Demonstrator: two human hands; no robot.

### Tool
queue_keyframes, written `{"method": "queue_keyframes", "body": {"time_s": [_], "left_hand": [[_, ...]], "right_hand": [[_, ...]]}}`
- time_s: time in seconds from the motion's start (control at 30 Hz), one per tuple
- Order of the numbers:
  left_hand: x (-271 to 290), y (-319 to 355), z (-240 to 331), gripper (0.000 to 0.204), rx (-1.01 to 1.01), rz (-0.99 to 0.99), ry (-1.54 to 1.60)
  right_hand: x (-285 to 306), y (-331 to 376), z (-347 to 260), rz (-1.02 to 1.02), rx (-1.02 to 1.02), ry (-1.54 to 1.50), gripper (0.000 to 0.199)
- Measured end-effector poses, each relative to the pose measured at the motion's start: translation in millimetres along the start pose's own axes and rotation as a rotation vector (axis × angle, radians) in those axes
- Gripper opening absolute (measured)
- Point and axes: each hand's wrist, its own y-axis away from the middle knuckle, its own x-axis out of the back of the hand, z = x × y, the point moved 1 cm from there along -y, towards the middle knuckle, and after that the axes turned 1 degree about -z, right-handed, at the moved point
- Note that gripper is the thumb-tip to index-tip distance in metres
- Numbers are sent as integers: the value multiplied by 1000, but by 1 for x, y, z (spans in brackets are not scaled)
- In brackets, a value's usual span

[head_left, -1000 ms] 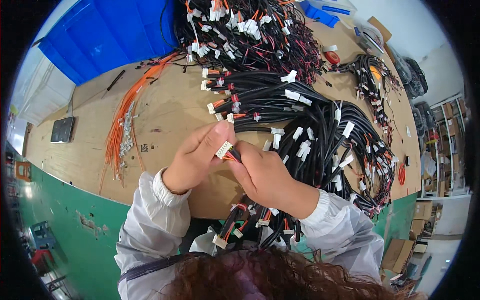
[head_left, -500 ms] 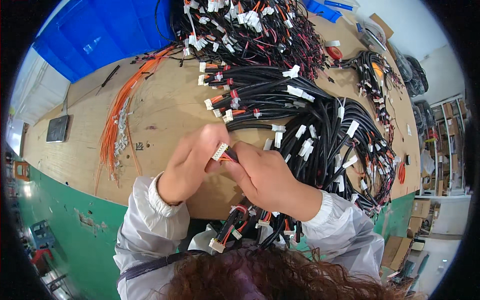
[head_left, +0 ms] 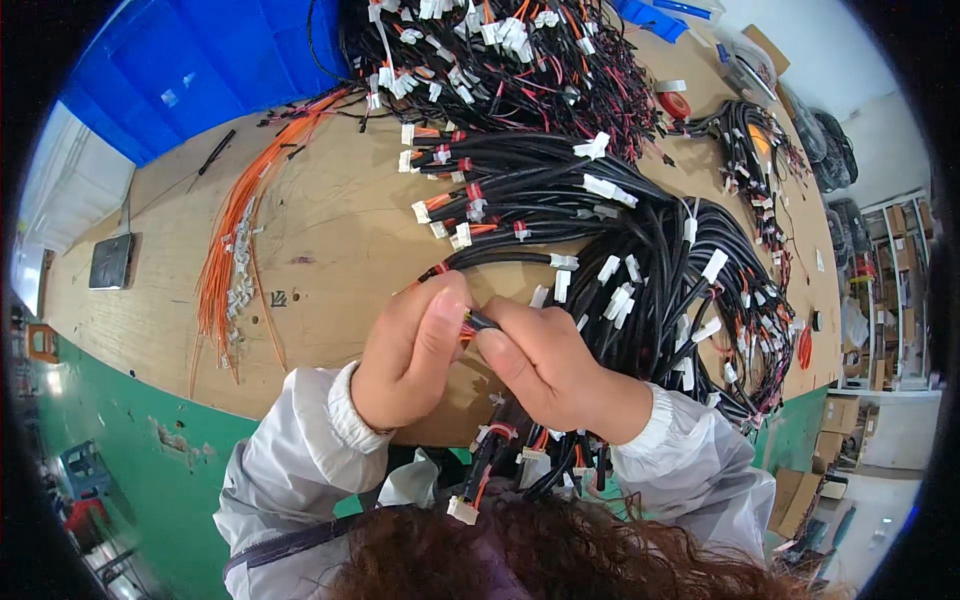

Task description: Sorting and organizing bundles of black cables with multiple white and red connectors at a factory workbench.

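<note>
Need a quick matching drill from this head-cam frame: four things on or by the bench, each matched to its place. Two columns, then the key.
Things:
1. orange wire bundle
2. blue bin
3. red tape roll
4. black cable

Places:
A. pinched between the left hand and right hand
B. far right part of the table, beside the harness piles
C. far left corner, behind the table
D. lying fanned out on the left side of the table

Pairs: 1-D, 2-C, 3-B, 4-A

Two hands (head_left: 480, 360), one tablet (head_left: 110, 262), perhaps three harness heaps (head_left: 640, 260).
</note>
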Motion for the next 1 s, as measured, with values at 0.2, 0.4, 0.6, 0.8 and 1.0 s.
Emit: {"method": "queue_keyframes", "body": {"time_s": [0.2, 0.4, 0.6, 0.8, 1.0], "left_hand": [[0, 0, 1, 16, -238, 86, -306], [2, -3, -2, 12, -422, 222, -535], [11, -7, -13, 34, -118, 347, -195], [42, -21, -27, 33, -100, 394, 479], [40, -18, -26, 32, -114, 340, 823]], "right_hand": [[-8, -2, 1, 28, -28, 93, 16], [-14, -7, 3, 107, -20, 241, 20], [-5, 1, 11, 126, -83, 281, 62], [12, 24, 13, 278, -87, 483, 85], [10, 17, 18, 394, -234, 611, 47]]}}
